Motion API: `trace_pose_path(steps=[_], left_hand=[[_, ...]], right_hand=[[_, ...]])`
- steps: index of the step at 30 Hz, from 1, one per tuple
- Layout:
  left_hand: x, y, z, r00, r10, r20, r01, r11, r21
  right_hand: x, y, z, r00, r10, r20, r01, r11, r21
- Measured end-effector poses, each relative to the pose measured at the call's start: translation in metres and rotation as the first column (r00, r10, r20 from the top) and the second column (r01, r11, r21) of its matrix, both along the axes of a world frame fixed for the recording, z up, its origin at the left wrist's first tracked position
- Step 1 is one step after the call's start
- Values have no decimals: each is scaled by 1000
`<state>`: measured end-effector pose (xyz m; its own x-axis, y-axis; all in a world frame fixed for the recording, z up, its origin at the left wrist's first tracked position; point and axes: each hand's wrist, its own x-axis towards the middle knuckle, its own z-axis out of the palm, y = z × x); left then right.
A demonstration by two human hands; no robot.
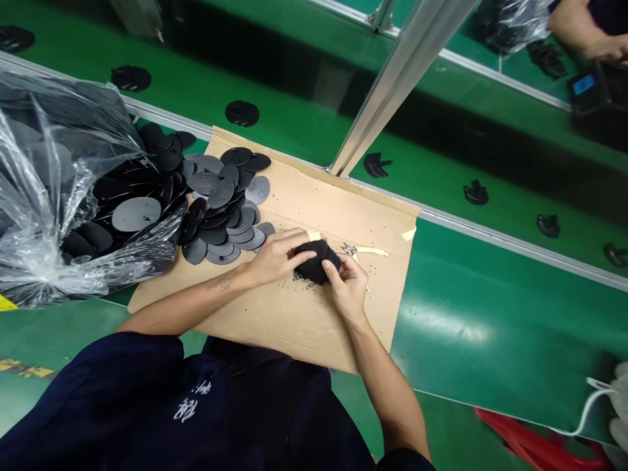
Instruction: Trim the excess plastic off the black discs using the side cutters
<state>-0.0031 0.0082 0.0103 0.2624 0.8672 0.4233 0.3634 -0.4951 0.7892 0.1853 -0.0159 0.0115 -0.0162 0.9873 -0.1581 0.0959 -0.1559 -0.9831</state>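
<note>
Between my two hands are black oval plastic discs (pixel 314 267), held above a cardboard sheet (pixel 275 320); how many there are I cannot tell. My left hand (pixel 280 256) grips them from the left, with a pale yellow wrap on one finger. The thumb of my right hand (pixel 349 282) presses on their right side, its other fingers curled behind. Small black scraps (pixel 305 281) lie scattered beneath. Just beyond my right hand rest cutting pliers (pixel 367 250) with pale yellow handles. A heap of similar discs (pixel 223 209) covers the cardboard's left side.
A clear plastic bag (pixel 63 196) full of discs stands at the left. A metal post (pixel 392 91) rises behind the cardboard. Black parts (pixel 242 113) sit spaced along the green belt (pixel 304 131). Another person's hand (pixel 606 49) shows at top right, and a red stool (pixel 534 438) at lower right.
</note>
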Motion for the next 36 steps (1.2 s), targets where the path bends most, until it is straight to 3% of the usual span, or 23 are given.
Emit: trace_pose_path(steps=[5,9,11,14,16,20,24,29,36], left_hand=[[2,-1,-1,999,-40,-15,40,998,43],[5,-4,-2,997,-72,12,71,996,49],[7,-6,-5,998,-39,52,40,999,-30],[10,-7,-10,987,45,155,-3,966,-258],[12,-7,-14,965,51,255,49,928,-370],[15,-6,-16,916,68,396,123,890,-438],[14,-7,-10,902,24,431,168,900,-403],[11,-10,0,959,-12,285,84,967,-240],[8,-8,3,978,-40,203,69,988,-140]], right_hand=[[1,1,2,1000,26,-11,-25,999,28],[3,1,3,994,72,78,-75,996,38],[3,0,3,990,71,122,-79,995,61],[3,-3,4,989,39,144,-58,990,130],[3,-4,4,987,43,157,-68,985,157],[4,-5,3,976,69,204,-107,978,179],[4,-7,4,974,64,218,-119,961,248],[5,-7,6,970,115,215,-170,952,255],[7,-5,8,957,117,266,-194,939,284]])
